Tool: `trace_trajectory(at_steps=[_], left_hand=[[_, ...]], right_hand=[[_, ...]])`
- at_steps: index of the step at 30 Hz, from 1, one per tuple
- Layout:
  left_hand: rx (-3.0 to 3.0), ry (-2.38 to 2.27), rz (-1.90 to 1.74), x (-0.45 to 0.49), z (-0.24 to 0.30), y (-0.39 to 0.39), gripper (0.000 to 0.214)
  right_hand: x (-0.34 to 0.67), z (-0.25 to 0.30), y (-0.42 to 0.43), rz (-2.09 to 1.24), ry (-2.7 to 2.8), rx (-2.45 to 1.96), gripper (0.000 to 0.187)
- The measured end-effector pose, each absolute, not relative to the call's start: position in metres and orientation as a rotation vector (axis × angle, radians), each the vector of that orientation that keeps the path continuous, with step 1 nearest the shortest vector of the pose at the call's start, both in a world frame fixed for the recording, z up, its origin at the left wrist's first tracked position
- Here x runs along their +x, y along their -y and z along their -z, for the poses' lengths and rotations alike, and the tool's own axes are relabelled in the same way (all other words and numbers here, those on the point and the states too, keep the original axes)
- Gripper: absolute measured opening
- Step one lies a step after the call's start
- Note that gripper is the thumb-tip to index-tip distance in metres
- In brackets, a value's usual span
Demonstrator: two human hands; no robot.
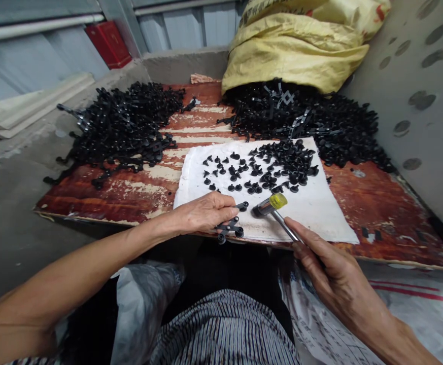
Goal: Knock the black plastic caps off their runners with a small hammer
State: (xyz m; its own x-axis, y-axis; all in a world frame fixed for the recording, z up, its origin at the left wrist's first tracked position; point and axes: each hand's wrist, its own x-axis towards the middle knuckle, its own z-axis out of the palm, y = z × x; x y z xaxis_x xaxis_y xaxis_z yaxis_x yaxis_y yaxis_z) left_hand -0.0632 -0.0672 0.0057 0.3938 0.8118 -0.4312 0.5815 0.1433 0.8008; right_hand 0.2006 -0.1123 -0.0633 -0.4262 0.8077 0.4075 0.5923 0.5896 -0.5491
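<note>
My left hand (204, 212) is closed on a black plastic sprue frame (232, 226) and holds it on the near edge of a white cloth (320, 213). My right hand (330, 266) grips the metal handle of a small hammer (272, 205) with a yellow and grey head. The hammer head rests on the cloth just right of the frame. Several small loose black plastic caps (267, 167) lie scattered further back on the cloth.
A worn red wooden board (130, 195) carries the cloth. A heap of black sprue frames (122, 126) lies at back left and another heap (320, 121) at back right under a yellow sack (297, 45). A grey wall stands at right. White bags cover my lap.
</note>
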Motion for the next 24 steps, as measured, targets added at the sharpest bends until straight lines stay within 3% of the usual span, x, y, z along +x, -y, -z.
trace_trajectory(at_steps=[9, 21, 24], left_hand=[[1.454, -1.413, -0.185, -0.065, -0.011, 0.055, 0.034], [1.06, -1.369, -0.365, -0.074, -0.005, 0.065, 0.033], [1.038, -1.399, -0.4, -0.078, -0.001, 0.067, 0.032]], right_hand=[[0.2, 0.059, 0.111, -0.446, 2.193, -1.102, 0.048], [0.191, 0.049, 0.11, -0.415, 2.256, -0.991, 0.06], [0.184, 0.044, 0.107, -0.399, 2.354, -0.975, 0.056]])
